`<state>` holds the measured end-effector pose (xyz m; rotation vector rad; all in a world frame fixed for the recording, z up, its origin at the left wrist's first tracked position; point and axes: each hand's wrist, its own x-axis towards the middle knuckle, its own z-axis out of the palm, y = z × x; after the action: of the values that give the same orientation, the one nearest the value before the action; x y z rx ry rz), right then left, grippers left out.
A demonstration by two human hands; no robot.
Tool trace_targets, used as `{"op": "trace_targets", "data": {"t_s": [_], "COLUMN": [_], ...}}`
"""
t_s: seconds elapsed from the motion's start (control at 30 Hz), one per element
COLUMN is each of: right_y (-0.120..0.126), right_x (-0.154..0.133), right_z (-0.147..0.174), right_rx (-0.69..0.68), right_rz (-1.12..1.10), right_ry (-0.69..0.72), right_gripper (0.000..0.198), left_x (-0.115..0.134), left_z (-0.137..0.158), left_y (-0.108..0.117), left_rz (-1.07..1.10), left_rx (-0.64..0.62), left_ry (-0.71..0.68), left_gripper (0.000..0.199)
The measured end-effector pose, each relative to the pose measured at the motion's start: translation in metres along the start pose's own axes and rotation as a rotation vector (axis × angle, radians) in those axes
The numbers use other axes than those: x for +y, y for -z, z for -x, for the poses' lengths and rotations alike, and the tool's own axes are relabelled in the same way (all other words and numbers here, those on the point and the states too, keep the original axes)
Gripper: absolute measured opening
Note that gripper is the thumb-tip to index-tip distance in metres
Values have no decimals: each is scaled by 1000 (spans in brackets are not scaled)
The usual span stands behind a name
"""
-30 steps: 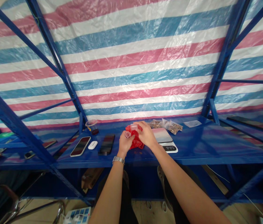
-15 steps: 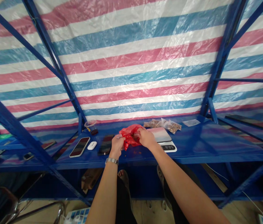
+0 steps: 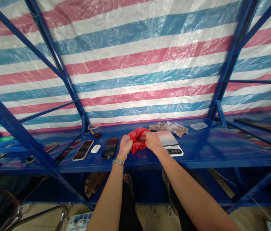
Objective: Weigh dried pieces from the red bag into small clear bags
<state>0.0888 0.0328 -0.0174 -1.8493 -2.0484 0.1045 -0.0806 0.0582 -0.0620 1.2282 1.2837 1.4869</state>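
A crumpled red plastic bag [image 3: 137, 148] lies on the blue shelf, its mouth open upward with small brownish contents showing dimly. My left hand [image 3: 125, 147], with a metal-banded watch [image 3: 118, 163] at the wrist, is closed on the bag's left edge. Something pale and clear shows at its fingertips, too small to name. My right hand [image 3: 152, 140] is closed at the bag's right rim, its fingertips partly within the mouth. Just beyond that hand is a white digital scale [image 3: 177, 150] with a flat pale plate [image 3: 168, 138] on top.
Clear bags of small brownish pieces [image 3: 179, 129] lie behind the scale, beside a flat clear bag [image 3: 198, 126]. Leftward are a dark phone [image 3: 111, 147], a white earbud case [image 3: 95, 148], a white-edged phone [image 3: 83, 150] and a clear cup [image 3: 94, 129]. Blue posts [image 3: 218, 93] frame the shelf.
My left hand has shifted slightly right with the bag's left edge, drawing the bag narrower. My right hand stays at the right rim. The view has moved a little.
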Motion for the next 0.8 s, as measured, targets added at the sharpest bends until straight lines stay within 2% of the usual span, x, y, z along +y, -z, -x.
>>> {"op": "trace_targets", "data": {"t_s": [0.27, 0.57, 0.67, 0.8], "right_y": [-3, -6, -13, -22], "right_x": [5, 4, 7, 15], "right_z": [-3, -6, -10, -19], "right_rx": [-70, -116, -88, -11], "right_rz": [-19, -184, -279, -483], "right_ry": [10, 44, 30, 37], "right_gripper": [45, 38, 35, 25], "left_x": [1, 7, 7, 7], "left_z": [3, 4, 4, 4], "left_y": [-5, -3, -4, -2], "left_rz": [62, 172, 136, 46], "left_rx": [-109, -170, -142, -21], "left_ry": [108, 172, 138, 10], "left_gripper": [19, 14, 12, 22]}}
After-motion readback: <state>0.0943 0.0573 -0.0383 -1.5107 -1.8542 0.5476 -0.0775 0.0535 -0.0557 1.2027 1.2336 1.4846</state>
